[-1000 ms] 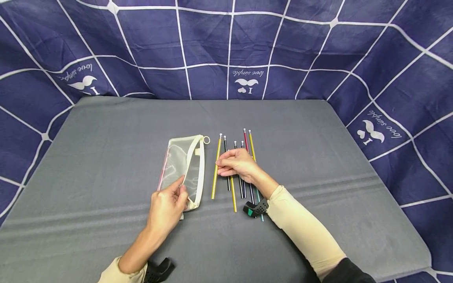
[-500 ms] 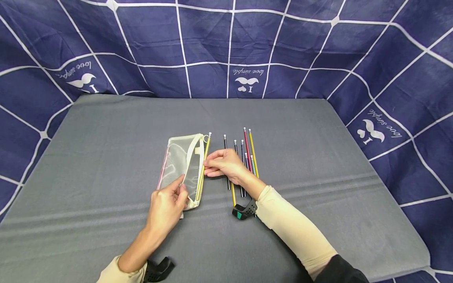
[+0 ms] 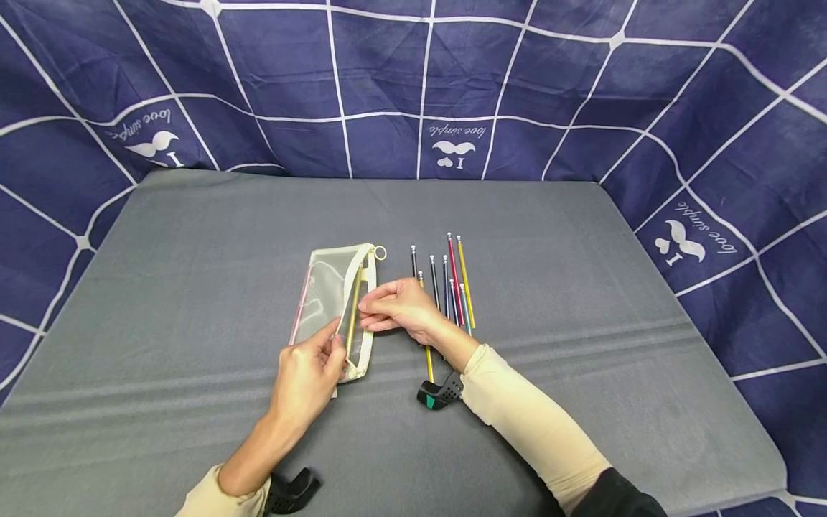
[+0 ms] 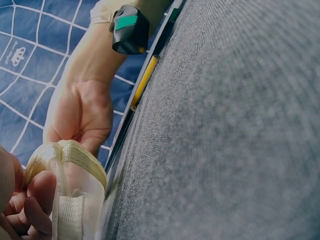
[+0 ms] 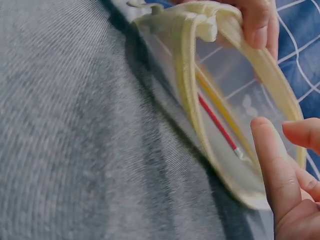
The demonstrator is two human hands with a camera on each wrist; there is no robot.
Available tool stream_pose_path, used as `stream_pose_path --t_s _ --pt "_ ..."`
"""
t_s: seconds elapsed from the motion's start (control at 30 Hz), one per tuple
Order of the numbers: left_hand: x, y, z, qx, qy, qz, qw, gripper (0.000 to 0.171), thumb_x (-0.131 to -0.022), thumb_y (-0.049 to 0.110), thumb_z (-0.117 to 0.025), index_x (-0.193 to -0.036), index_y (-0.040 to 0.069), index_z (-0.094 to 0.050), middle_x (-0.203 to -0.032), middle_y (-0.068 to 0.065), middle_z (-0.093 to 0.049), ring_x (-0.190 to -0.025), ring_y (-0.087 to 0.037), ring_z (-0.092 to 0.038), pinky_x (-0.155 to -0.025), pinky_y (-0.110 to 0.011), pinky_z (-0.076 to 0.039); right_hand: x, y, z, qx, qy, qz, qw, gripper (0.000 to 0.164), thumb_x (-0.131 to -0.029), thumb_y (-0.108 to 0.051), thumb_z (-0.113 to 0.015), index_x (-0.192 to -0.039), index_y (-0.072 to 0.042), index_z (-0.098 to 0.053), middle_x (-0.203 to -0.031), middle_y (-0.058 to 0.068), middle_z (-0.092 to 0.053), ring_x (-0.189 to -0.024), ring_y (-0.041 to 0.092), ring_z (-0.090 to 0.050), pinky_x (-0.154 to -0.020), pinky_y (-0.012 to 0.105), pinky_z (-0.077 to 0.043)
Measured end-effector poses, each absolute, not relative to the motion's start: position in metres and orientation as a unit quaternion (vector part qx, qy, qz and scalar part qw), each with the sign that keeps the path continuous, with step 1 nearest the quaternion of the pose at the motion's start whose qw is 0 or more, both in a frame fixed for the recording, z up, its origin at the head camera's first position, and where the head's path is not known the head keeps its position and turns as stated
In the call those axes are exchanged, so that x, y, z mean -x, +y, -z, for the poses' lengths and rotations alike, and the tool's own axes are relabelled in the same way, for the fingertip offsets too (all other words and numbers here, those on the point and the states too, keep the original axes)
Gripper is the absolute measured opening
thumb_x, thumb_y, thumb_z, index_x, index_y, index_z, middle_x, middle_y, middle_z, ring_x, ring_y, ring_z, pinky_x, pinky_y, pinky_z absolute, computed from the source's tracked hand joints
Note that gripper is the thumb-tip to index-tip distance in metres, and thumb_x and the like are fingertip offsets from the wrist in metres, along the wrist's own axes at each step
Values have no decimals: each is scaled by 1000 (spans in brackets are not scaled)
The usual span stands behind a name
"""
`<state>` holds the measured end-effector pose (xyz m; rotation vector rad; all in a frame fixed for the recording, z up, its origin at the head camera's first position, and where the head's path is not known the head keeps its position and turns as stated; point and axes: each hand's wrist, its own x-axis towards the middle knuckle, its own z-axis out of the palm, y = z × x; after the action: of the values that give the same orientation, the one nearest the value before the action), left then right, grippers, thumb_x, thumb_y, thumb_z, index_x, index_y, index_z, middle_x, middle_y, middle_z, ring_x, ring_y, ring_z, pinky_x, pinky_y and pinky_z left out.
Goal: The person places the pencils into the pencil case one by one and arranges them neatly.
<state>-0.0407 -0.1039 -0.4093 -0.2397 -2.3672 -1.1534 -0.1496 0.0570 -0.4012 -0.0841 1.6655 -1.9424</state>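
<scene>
A see-through mesh pencil pouch (image 3: 326,287) with cream zipper edging lies on the grey surface, its mouth parted. My left hand (image 3: 309,377) pinches the near zipper edge between thumb and finger, keeping the mouth apart. At the opening is my right hand (image 3: 407,309), fingertips just over the mouth, thumb and forefinger apart with nothing between them in the right wrist view. Inside the pouch rests a yellow pencil (image 5: 220,97), beside a red pencil (image 5: 217,120) with a metal-ringed end. Part of the pouch's mouth is hidden behind my right fingers.
Several pencils lie in a loose row right of the pouch, among them a red pencil (image 3: 454,266), a yellow pencil (image 3: 464,276) and another yellow pencil (image 3: 429,365) partly under my right wrist. A blue checked cloth (image 3: 381,86) hangs behind the padded grey surface (image 3: 549,251).
My right hand has carried the yellow pencil leftward from the row into the pouch and its fingers have parted from it. The left hand has kept its hold on the pouch edge.
</scene>
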Motion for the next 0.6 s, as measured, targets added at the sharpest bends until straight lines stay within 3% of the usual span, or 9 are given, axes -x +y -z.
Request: stream_pose_path --t_s 0.17,0.4,0.6 --pt "41 -104 409 89 -868 421 248 30 -84 -9 -59 -113 -9 -69 -58 4 -63 -42 0 -55 -40 -14 -43 149 61 396 46 615 735 280 29 -89 11 -62 -115 22 -57 -97 32 -68 -68 20 -71 -71 35 -59" --pt "41 -104 408 88 -869 421 244 30 -85 -8 -59 -113 -9 -69 -57 4 -63 -42 0 -55 -40 -15 -43 151 67 392 45 620 738 263 30 -88 9 -65 -114 22 -59 -83 17 -71 -67 17 -70 -69 33 -59" --pt "41 -104 408 85 -868 424 242 31 -85 -8 -59 -113 -9 -69 -57 5 -62 -42 0 -55 -41 -15 -43 152 71 391 43 627 733 260 29 -88 8 -66 -114 20 -59 -80 13 -70 -67 17 -71 -67 31 -59"
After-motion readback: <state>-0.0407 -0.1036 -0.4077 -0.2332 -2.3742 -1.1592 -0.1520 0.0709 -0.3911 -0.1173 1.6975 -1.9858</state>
